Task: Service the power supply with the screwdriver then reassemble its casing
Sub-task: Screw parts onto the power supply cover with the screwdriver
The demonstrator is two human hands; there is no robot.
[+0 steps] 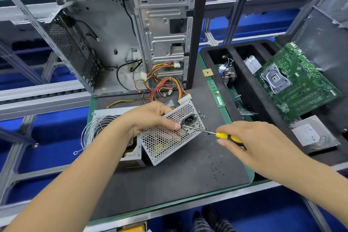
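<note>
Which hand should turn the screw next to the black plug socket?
The right hand. It already holds the yellow-and-black screwdriver, whose tip sits by the socket on the perforated grey metal power supply. The left hand is busy holding that casing steady.
</note>
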